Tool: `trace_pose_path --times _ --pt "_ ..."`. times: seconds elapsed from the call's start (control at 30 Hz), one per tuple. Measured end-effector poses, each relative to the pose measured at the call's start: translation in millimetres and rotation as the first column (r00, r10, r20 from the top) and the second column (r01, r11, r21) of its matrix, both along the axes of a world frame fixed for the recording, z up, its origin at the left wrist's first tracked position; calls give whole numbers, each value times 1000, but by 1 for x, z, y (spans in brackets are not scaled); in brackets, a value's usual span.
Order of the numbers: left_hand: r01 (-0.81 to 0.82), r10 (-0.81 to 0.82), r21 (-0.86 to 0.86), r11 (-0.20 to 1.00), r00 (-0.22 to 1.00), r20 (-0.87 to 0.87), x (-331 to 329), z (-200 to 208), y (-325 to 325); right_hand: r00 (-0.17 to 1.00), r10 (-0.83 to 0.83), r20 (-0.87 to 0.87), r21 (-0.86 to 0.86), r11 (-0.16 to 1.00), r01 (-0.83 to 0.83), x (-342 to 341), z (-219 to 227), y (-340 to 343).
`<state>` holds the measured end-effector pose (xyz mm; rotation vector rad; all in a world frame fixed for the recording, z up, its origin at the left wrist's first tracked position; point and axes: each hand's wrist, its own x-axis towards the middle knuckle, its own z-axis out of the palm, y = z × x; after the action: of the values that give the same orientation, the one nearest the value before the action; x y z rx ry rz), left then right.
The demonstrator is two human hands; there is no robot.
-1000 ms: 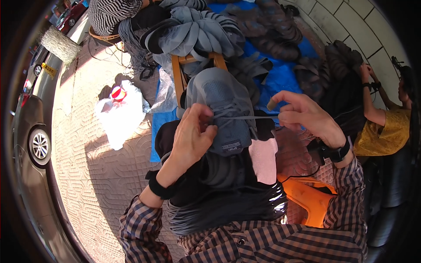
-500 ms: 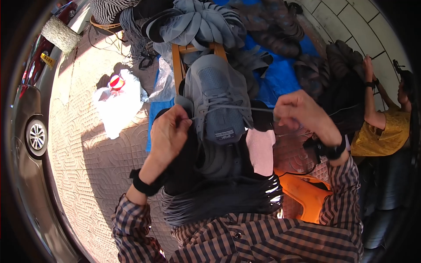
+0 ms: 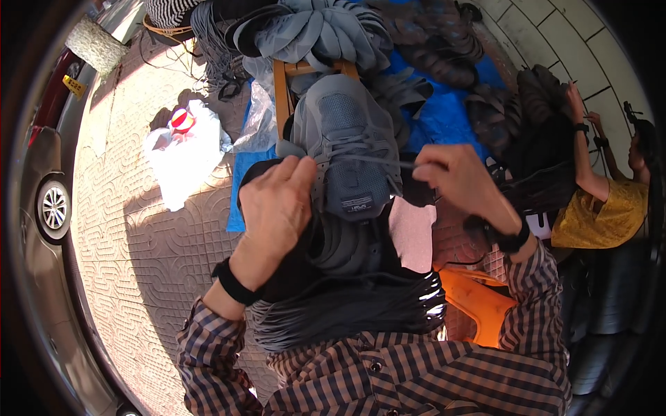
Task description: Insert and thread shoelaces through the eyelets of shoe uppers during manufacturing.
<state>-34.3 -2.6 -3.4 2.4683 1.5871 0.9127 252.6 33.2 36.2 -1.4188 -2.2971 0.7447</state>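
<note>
A grey shoe upper (image 3: 349, 182), partly laced, lies in front of me with its toe end pointing away. My right hand (image 3: 459, 177), to the right of it, pinches a grey shoelace (image 3: 378, 161) that runs taut from the lacing. Against the upper's left edge, beside the eyelets, my left hand (image 3: 274, 208) is closed with bent fingers; its fingertips are partly hidden, but it appears to grip that edge. Across my lap lies a thick bundle of dark laces (image 3: 347, 308).
Beyond the upper are a wooden frame (image 3: 282, 104) and a heap of grey uppers (image 3: 312, 35) near a blue sheet (image 3: 444, 118). A white plastic bag (image 3: 184, 159) lies on the paving at left. An orange object (image 3: 479, 305) is at right, and a person in yellow (image 3: 600, 215) sits beyond it.
My left hand has moved from pulling at the lace on the left to the upper's edge. The right hand has shifted slightly left, still holding lace.
</note>
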Motion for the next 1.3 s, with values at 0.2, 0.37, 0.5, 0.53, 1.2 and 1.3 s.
trace_pose_path --times 0.2,0.37,0.5,0.53,1.2,1.3 --pt "32 148 -452 892 922 358 -44 -18 -15 912 -224 -344 -678 731 -76 22 32 -2" --pt "395 539 -746 536 520 663 -96 -13 -32 151 -606 -781 -620 781 -74 145 0 8" --pt "549 570 -324 771 -367 735 -215 -88 -63 -311 -484 -818 -512 859 8 247 -24 23" --pt "503 489 -220 836 -500 715 -245 -102 -76 -310 -485 -818 -511 859 5 253 -24 22" --pt "254 448 -623 740 505 737 -90 6 -31 949 -184 -257 -357 930 83 -19 7 9" --pt "359 377 -604 712 530 759 -30 5 -12 996 -32 -87 -71 997 26 -31 9 11"
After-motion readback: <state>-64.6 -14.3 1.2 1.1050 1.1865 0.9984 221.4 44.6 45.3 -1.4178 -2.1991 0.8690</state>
